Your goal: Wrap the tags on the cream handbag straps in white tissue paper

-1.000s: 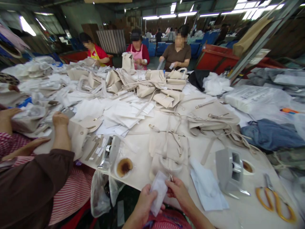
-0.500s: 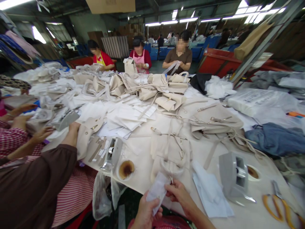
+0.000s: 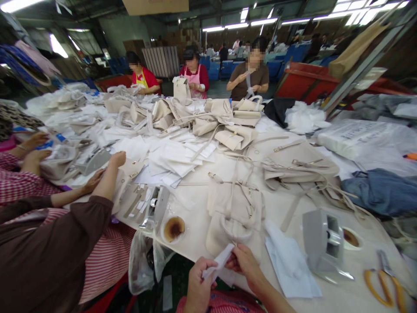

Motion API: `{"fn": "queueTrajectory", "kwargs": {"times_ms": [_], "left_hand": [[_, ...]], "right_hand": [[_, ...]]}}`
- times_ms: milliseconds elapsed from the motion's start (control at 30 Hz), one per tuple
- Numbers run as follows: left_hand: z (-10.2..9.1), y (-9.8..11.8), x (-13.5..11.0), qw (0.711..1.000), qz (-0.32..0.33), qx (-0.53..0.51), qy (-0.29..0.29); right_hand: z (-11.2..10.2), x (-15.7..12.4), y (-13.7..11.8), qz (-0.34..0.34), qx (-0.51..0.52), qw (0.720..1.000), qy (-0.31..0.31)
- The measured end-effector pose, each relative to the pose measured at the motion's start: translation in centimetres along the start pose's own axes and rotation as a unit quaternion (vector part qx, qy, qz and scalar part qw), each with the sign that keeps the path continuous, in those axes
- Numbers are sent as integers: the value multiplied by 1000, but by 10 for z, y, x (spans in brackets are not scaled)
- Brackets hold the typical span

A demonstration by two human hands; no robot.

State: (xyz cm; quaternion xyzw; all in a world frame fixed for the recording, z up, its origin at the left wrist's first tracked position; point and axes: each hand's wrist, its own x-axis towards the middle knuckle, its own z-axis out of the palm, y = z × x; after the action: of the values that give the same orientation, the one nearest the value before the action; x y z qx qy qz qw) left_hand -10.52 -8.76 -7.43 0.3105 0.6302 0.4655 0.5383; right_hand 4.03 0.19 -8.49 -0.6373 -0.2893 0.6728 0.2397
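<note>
My left hand (image 3: pixel 199 280) is closed on a narrow white wrapping sheet (image 3: pixel 219 263), its thumb lying along the lower end. The fingers of my right hand (image 3: pixel 245 264) pinch together at the sheet's upper end, close to a beige handbag (image 3: pixel 216 230). Something small at those fingertips is too fine to make out. The handbag lies flat on the table just beyond both hands, with its rounded handle (image 3: pixel 237 237) towards me and its thin straps and buckles on top. To the right of my right hand lie folded white sheets (image 3: pixel 288 263).
A grey tape dispenser (image 3: pixel 321 243) and yellow-handled scissors (image 3: pixel 386 282) lie at the right. Another dispenser (image 3: pixel 156 206) and a tape roll (image 3: pixel 174 228) sit left. White sheets (image 3: pixel 172 158) and beige bags (image 3: pixel 299 163) lie beyond. A co-worker's sleeve (image 3: pixel 74 243) is close at left.
The white sheet has turned from broad and flat to narrow and folded between my hands. The co-worker's hand at left has lifted and moved away over the table.
</note>
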Motion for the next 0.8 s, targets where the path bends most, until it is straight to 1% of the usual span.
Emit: {"fn": "queueTrajectory", "kwargs": {"times_ms": [67, 100, 233, 333, 400, 500, 567, 633, 733, 800], "left_hand": [[-1, 0, -1, 998, 52, 29, -15], [-2, 0, -1, 997, 65, 38, -19], [-3, 0, -1, 995, 76, 67, -20], [-4, 0, -2, 987, 103, 126, -13], [-5, -2, -2, 978, 125, 166, -11], [-7, -8, -1, 969, 141, 199, -30], [-9, -10, -2, 969, 131, 203, -45], [-12, -7, -3, 975, 95, 190, -69], [-14, 11, -3, 982, 25, 139, -125], [-10, 26, 3, 987, -16, 80, -141]], "right_hand": [[-1, -1, -1, 9, 13, 1000, -13], [-1, -2, -2, 13, 20, 1000, -20], [-6, -8, -9, 35, 40, 997, -49], [-12, -16, -15, 52, 59, 992, -103], [-15, -20, -17, 27, 55, 991, -118], [-17, -18, -14, -38, 31, 993, -110], [-17, -13, -10, -56, 33, 990, -123], [-17, -8, -7, -62, 40, 988, -135], [-18, -4, -4, -65, 52, 986, -142], [-19, -5, -3, -67, 59, 985, -148]]}}
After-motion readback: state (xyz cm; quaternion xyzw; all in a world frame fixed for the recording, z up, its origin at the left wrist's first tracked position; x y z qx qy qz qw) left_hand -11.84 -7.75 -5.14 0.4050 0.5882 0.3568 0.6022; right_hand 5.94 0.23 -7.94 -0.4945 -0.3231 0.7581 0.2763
